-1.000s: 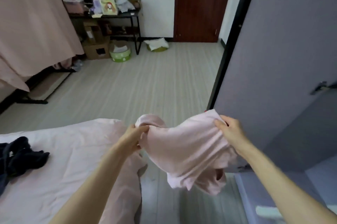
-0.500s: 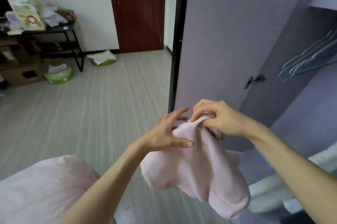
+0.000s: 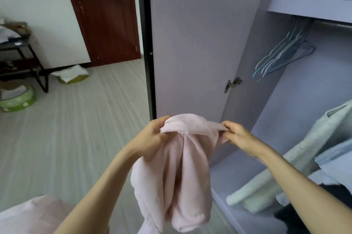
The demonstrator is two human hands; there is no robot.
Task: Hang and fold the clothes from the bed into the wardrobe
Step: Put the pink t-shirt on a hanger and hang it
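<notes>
Open wardrobe (image 3: 297, 100) fills the right, its door (image 3: 190, 43) swung out behind the pink garment (image 3: 182, 173), which hangs mid-air in front of the person. Left hand (image 3: 152, 134) and right hand (image 3: 236, 134) held apart, each pinching a top edge. Empty hangers (image 3: 282, 56) on the rail, pale folded clothes (image 3: 285, 173) on the shelf cut off right, bed (image 3: 28, 212) corner lower left.

left hand (image 3: 152, 134) pinches top edge of pink garment (image 3: 179, 173); right hand (image 3: 235, 134) pinches same edge, garment hanging bunched between forearms | open wardrobe door (image 3: 192, 39) behind; empty hangers (image 3: 282, 56) on rail under shelf (image 3: 308, 5) | pale folded clothes (image 3: 297, 159) on wardrobe floor at right | pink bed (image 3: 28, 214) corner bottom left
</notes>
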